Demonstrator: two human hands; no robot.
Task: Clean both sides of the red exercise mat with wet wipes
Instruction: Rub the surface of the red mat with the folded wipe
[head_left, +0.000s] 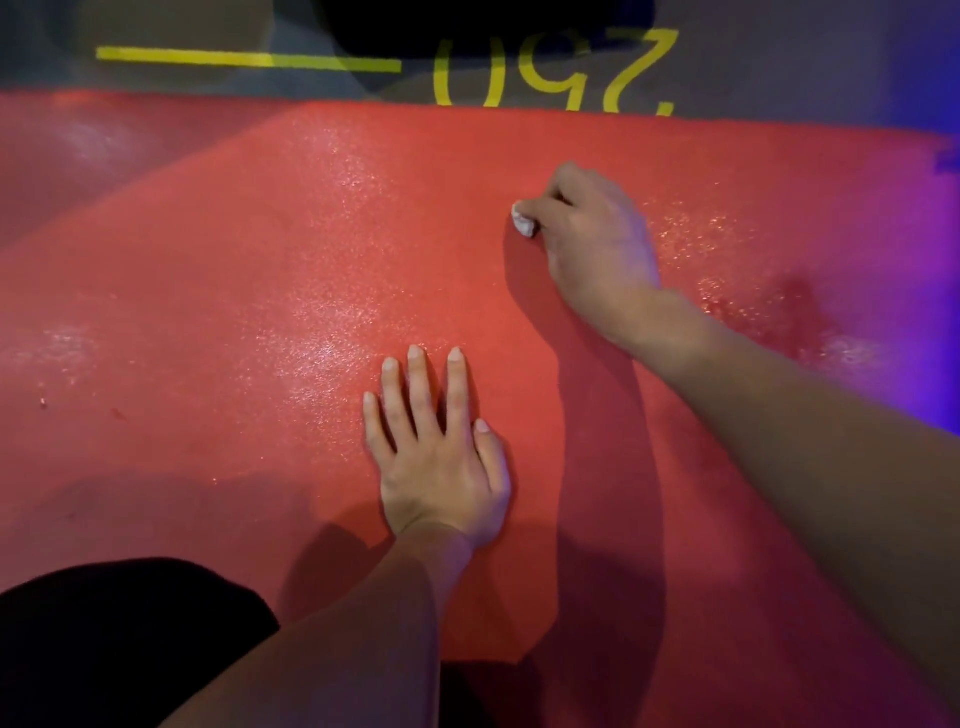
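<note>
Red exercise mat (218, 291) fills nearly the whole frame, spread flat on a grey floor (779, 67) whose yellow line and numerals (550, 67) show along the top edge. You are in the wiping step on the face that is up now. Your right hand (592, 239), in the upper right of centre, has its fingers curled round a small balled white wet wipe (523, 222), which peeks out at the knuckles and looks pressed against the mat. Your left hand (436, 447), low in the centre, lies flat with fingers straight and spread, holding nothing, and seems to be bracing you and pinning the mat. Glistening speckles run in a band from the upper middle down toward your left fingertips, and again to the right of your right hand; these read as damp, already-wiped patches, though glare could account for some of it. The left third of the frame and the lower right corner look duller, so I judge them not yet covered. Next, draw the wipe across those dull zones in overlapping passes, keeping pressure even, and shift your bracing hand off the spot it covers so that patch gets wiped too. The wipe looks small and bunched; opening it out would cover more. Whether the underside has been cleaned cannot be told; if not, a flip is needed after this face.
</note>
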